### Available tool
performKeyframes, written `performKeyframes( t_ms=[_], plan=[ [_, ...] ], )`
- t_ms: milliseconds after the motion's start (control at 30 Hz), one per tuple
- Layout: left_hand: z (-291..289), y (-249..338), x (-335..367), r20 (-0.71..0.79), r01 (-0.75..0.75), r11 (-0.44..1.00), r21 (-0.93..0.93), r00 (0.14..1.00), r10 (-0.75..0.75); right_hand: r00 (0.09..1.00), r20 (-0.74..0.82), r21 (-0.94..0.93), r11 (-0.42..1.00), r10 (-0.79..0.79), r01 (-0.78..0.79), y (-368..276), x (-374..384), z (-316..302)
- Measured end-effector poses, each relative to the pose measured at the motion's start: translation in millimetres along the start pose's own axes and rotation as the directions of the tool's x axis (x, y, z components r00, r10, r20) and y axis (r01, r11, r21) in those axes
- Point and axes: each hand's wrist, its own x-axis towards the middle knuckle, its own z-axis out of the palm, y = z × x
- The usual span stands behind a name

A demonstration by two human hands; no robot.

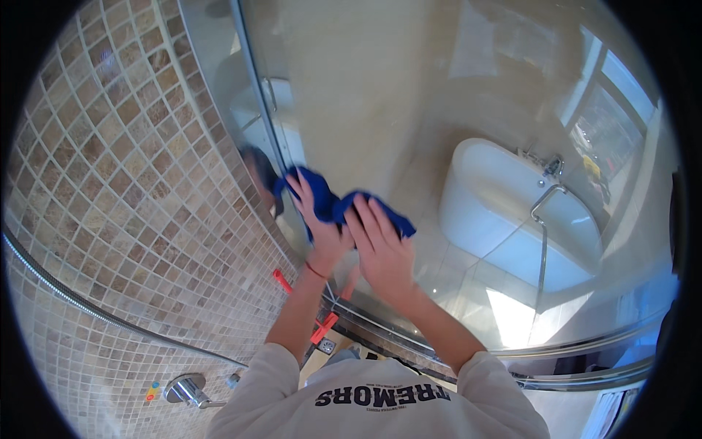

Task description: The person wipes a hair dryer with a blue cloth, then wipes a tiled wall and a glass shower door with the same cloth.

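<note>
A crumpled dark blue cloth (316,184) lies pressed against the glass panel (358,88), close to its upright metal edge strip. My left hand (322,223) is on the cloth's left part, its fingers stretched upward over the fabric. Lower and to the right, my right hand (382,252) holds the cloth's other end, with the fingers bent over it. The two hands are close together, near the wrist of the left one. Part of the cloth is hidden behind my fingers.
Mosaic tiles cover the left wall (139,146), where a metal shower hose (88,304) hangs above a chrome mixer (187,389). Below my left forearm are a red-orange plastic tool (324,328) and a floor drain (327,347). Beyond the glass stands a white bathtub (504,212).
</note>
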Motion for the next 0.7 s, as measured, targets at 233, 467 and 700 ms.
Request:
performKeyframes(
  t_ms=[233,467,700],
  plan=[
    [0,100,140,-0.105,-0.383,0.917,0.111,0.913,0.394,0.981,-0.052,-0.006,0.982,0.188,-0.189,41,58,-117],
    [62,248,55,0.159,-0.514,0.856,0.053,0.850,0.501,0.900,-0.343,-0.211,0.912,0.269,-0.353,118,-25,-184],
    [93,255,-100,0.398,-0.576,0.791,-0.205,0.689,0.605,0.887,-0.218,-0.408,0.787,0.408,-0.462,136,-211,-157]
  ],
)
